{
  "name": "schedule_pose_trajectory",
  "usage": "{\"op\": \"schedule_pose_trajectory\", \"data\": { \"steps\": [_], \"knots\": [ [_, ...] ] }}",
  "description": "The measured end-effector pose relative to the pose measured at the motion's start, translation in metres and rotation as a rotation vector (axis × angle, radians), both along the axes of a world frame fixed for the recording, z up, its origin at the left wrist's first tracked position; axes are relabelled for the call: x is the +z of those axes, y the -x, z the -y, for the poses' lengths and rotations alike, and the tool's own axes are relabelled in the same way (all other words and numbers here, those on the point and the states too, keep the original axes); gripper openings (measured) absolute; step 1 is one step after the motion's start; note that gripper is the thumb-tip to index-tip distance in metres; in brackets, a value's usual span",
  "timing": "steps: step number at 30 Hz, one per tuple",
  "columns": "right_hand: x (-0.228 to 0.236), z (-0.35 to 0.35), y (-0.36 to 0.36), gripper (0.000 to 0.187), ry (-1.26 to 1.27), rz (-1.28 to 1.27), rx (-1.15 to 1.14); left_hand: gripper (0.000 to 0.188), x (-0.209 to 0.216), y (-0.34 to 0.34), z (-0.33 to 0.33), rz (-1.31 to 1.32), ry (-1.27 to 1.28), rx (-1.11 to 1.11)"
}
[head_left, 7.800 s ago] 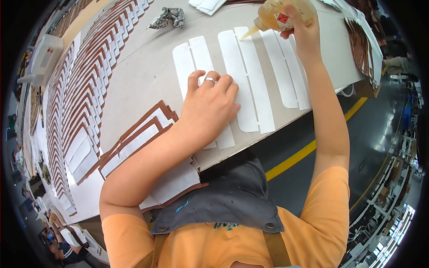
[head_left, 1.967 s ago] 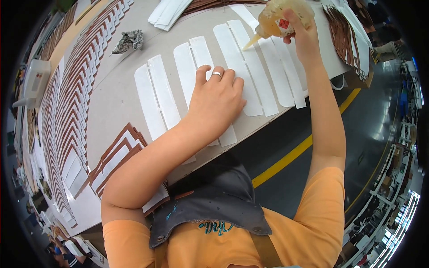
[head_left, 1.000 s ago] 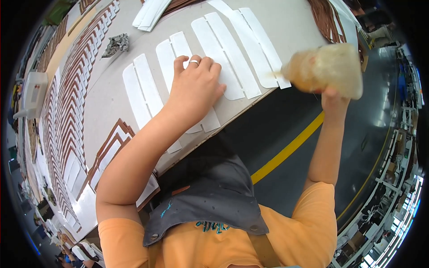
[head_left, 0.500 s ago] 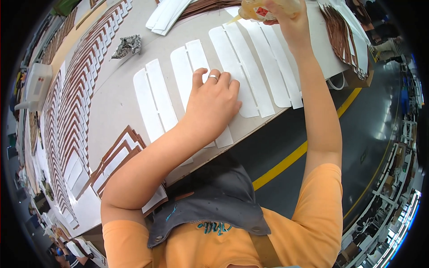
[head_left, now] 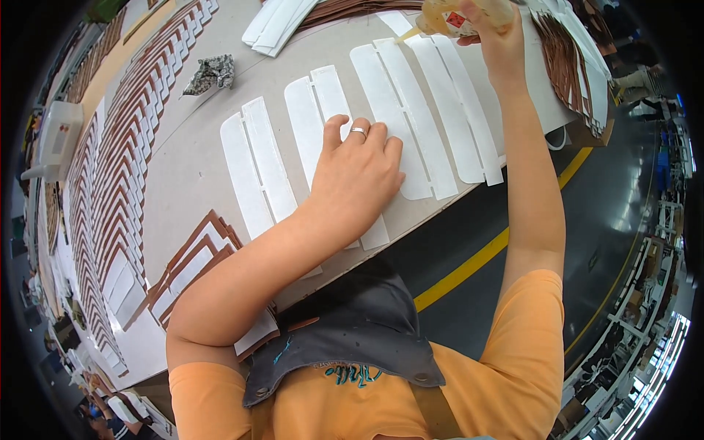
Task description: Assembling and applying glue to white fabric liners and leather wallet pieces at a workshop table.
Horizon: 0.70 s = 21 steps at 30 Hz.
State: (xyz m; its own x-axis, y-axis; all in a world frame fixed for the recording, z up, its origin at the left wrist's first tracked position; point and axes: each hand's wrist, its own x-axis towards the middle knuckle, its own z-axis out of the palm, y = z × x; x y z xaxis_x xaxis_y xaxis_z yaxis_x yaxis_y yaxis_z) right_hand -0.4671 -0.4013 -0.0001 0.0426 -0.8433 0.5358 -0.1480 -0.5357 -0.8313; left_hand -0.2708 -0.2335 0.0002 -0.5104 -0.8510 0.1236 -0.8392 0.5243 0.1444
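Observation:
High at the back, my right hand (head_left: 501, 45) is closed round a translucent squeeze bottle (head_left: 442, 20) of yellowish liquid. The bottle lies tilted over, its thin nozzle pointing left and down at the far end of a white strip pair (head_left: 400, 110). Whether the tip touches the strip I cannot tell. Lower down, my left hand (head_left: 357, 165), with a ring on one finger, lies palm down with bent fingers between that pair and another white pair (head_left: 301, 99). Its fingertips are hidden beneath it. More white pairs lie at left (head_left: 253, 158) and right (head_left: 458, 103).
Overlapping brown and white pieces (head_left: 128, 132) line the table's left side. A crumpled grey lump (head_left: 213, 73) sits behind the strips. A brown-edged stack (head_left: 192, 264) lies by my left arm, another stack (head_left: 561, 66) at back right. The table edge (head_left: 411, 226) runs close to me.
My right hand has carried the bottle to the right, its nozzle passing along the strips' far end. The left hand keeps its place on the strips. The whole view has shifted slightly.

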Motion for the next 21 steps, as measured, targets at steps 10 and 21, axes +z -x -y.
{"op": "schedule_pose_trajectory", "data": {
  "steps": [10, 21],
  "knots": [
    [-0.005, -0.039, 0.030, 0.042, -0.152, -0.014, -0.005, 0.028, -0.001, 0.003, 0.000, 0.032, 0.027, 0.026],
    [0.006, -0.112, 0.047, 0.042, -0.219, 0.013, -0.040, 0.022, -0.005, 0.001, 0.001, 0.001, 0.123, -0.020]
  ]
}}
